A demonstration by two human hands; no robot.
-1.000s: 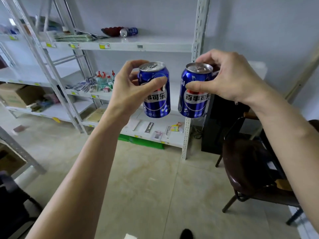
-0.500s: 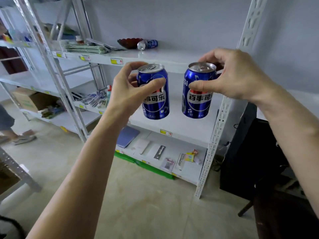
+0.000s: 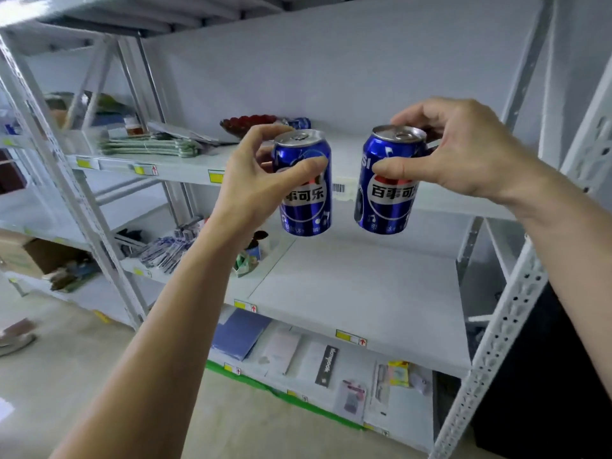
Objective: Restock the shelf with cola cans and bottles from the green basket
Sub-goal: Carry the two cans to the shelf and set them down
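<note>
My left hand (image 3: 255,183) grips a blue cola can (image 3: 306,197) upright near its top, thumb across the front. My right hand (image 3: 463,154) grips a second blue cola can (image 3: 387,193) the same way. Both cans hang in the air side by side, a small gap between them, in front of the white metal shelf unit (image 3: 364,293). They are level with the front edge of an upper shelf board (image 3: 447,200). One more blue can (image 3: 299,122) lies on its side at the back of that upper shelf. The green basket is out of view.
A dark red bowl (image 3: 246,122) and folded cloths (image 3: 149,147) sit on the upper shelf's left part. Packets lie on the middle shelf's left side (image 3: 169,250); flat packs (image 3: 238,336) on the bottom shelf. Perforated uprights (image 3: 503,329) frame the bay. A cardboard box (image 3: 20,256) sits far left.
The view has closed in on the shelf and tilted up. Both hands still hold their cans side by side, which are now level with the upper shelf edge instead of the lower shelves.
</note>
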